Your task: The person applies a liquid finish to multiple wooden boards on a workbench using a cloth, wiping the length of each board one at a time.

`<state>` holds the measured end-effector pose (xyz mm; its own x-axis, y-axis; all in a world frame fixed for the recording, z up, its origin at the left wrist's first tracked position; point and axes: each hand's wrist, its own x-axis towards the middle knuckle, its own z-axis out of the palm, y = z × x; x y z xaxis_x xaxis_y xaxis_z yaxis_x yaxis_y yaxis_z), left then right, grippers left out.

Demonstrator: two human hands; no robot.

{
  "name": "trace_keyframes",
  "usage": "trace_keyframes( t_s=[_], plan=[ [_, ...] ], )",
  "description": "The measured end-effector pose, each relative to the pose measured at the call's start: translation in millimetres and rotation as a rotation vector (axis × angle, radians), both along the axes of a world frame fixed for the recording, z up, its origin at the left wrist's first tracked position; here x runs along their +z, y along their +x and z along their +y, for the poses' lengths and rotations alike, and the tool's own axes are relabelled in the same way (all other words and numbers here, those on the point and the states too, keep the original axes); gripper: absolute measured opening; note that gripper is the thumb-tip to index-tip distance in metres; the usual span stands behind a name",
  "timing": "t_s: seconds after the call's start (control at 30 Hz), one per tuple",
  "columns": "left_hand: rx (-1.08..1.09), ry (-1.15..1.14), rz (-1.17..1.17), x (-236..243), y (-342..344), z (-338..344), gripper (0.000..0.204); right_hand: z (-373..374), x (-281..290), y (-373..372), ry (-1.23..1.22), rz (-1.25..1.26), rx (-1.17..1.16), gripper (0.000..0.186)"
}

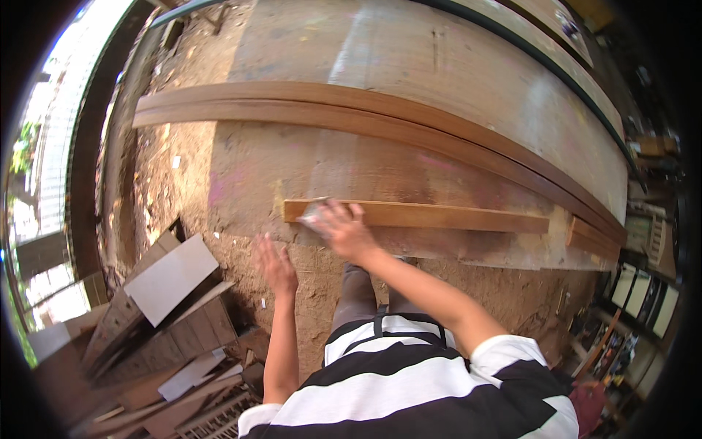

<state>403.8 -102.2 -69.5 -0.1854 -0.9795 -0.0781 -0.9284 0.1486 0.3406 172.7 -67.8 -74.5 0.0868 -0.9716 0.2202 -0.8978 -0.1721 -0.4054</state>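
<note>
My right hand (344, 230) presses a pale, crumpled pad (313, 218), perhaps a rag, onto the left end of a short light-brown board (453, 218). Motion blurs the pad, so its exact kind is unclear. My left hand (276, 269) hovers off the board's left end, its fingers stretched out and holding nothing. Beyond the short board, two long brown wooden boards (351, 121) run side by side across the worktable (292, 164). The table's pale top carries paint stains.
A smaller wood piece (591, 238) sits near the right end of the long boards. On the dirt floor (322, 293), at the left, lies a pile of scrap panels with a white sheet (173, 279) on top. Shelves with assorted items (640, 293) stand at the right.
</note>
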Motion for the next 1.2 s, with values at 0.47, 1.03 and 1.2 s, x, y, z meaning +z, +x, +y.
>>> trace_keyframes(
  t_s=[0.47,1.03,1.2],
  plan=[
    [-0.354,-0.119,0.286,13,-71,-14,0.055,123,-1,-143,0.082,0.152,-0.587,0.056],
    [-0.88,-0.035,0.276,-9,-144,-40,0.047,176,33,-116,-0.232,-0.163,-1.162,0.06],
    [-0.79,-0.088,0.332,-13,-183,-8,0.056,140,13,-114,0.019,0.039,-0.848,0.065]
  ],
)
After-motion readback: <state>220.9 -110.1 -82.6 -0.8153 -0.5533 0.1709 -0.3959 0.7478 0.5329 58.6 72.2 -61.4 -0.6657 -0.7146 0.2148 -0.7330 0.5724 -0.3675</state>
